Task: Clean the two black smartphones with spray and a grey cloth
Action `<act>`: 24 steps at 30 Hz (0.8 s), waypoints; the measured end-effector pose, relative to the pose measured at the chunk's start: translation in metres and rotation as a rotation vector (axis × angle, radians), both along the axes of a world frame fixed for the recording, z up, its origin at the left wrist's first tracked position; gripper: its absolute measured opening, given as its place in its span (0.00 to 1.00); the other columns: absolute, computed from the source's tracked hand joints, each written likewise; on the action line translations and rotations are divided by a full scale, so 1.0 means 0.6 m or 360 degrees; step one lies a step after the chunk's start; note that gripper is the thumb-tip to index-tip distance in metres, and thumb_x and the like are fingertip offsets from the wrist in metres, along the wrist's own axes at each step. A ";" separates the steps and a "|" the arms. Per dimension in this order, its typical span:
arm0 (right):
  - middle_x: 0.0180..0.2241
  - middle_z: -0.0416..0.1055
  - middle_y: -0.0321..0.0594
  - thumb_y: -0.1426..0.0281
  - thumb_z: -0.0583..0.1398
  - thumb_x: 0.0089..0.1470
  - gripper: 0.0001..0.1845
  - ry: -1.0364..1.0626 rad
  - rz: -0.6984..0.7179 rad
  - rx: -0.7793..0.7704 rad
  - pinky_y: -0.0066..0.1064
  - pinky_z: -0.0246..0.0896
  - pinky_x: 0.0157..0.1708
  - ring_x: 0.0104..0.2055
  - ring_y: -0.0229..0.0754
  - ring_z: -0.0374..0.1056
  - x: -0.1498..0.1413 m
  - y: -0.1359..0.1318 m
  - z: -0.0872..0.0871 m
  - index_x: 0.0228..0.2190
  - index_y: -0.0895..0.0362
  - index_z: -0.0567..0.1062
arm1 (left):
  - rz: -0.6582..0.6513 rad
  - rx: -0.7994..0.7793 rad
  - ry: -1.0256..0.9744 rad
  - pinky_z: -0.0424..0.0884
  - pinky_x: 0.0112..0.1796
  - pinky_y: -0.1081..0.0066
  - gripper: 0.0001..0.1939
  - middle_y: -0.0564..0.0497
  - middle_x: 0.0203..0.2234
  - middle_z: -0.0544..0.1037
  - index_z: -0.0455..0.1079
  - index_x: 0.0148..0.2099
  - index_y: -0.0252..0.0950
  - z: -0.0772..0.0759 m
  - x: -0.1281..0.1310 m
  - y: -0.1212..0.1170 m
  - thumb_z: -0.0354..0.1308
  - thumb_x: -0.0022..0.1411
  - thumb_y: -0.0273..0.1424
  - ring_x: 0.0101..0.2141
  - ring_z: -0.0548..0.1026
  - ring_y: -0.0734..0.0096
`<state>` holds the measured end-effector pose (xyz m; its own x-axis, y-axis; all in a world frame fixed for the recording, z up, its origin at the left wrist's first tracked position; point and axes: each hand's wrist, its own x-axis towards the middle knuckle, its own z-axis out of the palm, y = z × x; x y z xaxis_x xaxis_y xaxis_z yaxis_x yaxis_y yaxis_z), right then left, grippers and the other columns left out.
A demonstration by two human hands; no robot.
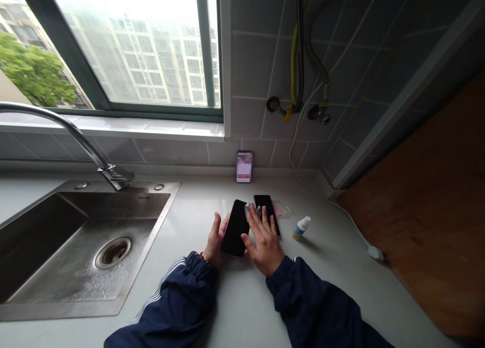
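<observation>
A black smartphone (pixel 235 232) lies tilted in my left hand (pixel 216 239), its dark screen facing up and my thumb along its left edge. Over the phone's right side is my right hand (pixel 265 244), fingers stretched, with a crumpled pale wiping cloth (pixel 248 211) under the fingertips at the upper right corner. Behind the right fingers a second black phone (pixel 261 200) lies flat on the counter, partly covered by the hand. A small spray bottle (pixel 301 228) with a white top stands to the right.
A lit phone (pixel 244 167) leans against the wall tiles. Clear plastic bits with something pink (pixel 278 209) lie by the second phone. To the left are a steel sink (pixel 147 247) and a faucet (pixel 113 176). A white cable (pixel 352 219) runs along the counter's right side.
</observation>
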<state>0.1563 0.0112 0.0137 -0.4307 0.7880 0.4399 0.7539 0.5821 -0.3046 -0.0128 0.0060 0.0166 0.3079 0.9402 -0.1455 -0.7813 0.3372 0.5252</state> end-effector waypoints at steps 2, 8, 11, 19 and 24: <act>0.71 0.41 0.40 0.61 0.50 0.69 0.36 0.0000 0.0046 -0.0026 0.62 0.38 0.67 0.74 0.57 0.28 0.000 -0.002 0.001 0.71 0.52 0.41 | 0.0040 -0.0025 -0.0059 0.77 0.44 0.54 0.37 0.39 0.53 0.77 0.51 0.72 0.43 0.003 -0.003 0.003 0.46 0.68 0.54 0.45 0.80 0.51; 0.69 0.52 0.40 0.58 0.50 0.69 0.29 -0.0153 0.0544 -0.0090 0.63 0.35 0.68 0.74 0.56 0.32 0.000 -0.015 0.022 0.65 0.56 0.61 | 0.0187 -0.0064 -0.0199 0.71 0.52 0.50 0.40 0.35 0.54 0.75 0.54 0.71 0.34 0.009 -0.014 0.005 0.44 0.68 0.55 0.49 0.77 0.46; 0.65 0.61 0.40 0.59 0.52 0.68 0.25 -0.0129 0.0687 -0.0063 0.62 0.31 0.69 0.73 0.54 0.35 0.000 -0.023 0.038 0.61 0.56 0.69 | 0.0175 -0.0048 -0.0209 0.69 0.53 0.49 0.43 0.32 0.54 0.75 0.55 0.71 0.31 0.008 -0.018 0.003 0.43 0.67 0.57 0.51 0.76 0.45; 0.62 0.66 0.37 0.57 0.53 0.66 0.24 -0.0091 0.0738 -0.0023 0.62 0.24 0.69 0.73 0.55 0.36 0.003 -0.024 0.040 0.57 0.54 0.73 | 0.0077 -0.0026 -0.0217 0.68 0.55 0.49 0.44 0.32 0.56 0.74 0.54 0.71 0.31 0.006 -0.013 0.001 0.43 0.66 0.58 0.53 0.75 0.44; 0.66 0.60 0.38 0.59 0.49 0.69 0.26 -0.0096 0.0442 0.0022 0.65 0.32 0.67 0.74 0.55 0.33 0.006 -0.005 0.011 0.64 0.51 0.64 | 0.0065 0.0014 -0.0235 0.70 0.53 0.51 0.42 0.34 0.57 0.73 0.51 0.72 0.35 0.007 -0.008 0.001 0.43 0.67 0.57 0.52 0.75 0.46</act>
<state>0.1596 0.0080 0.0202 -0.6551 0.6302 0.4169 0.5814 0.7728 -0.2546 -0.0179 0.0069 0.0207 0.2870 0.9534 -0.0933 -0.8633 0.2996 0.4062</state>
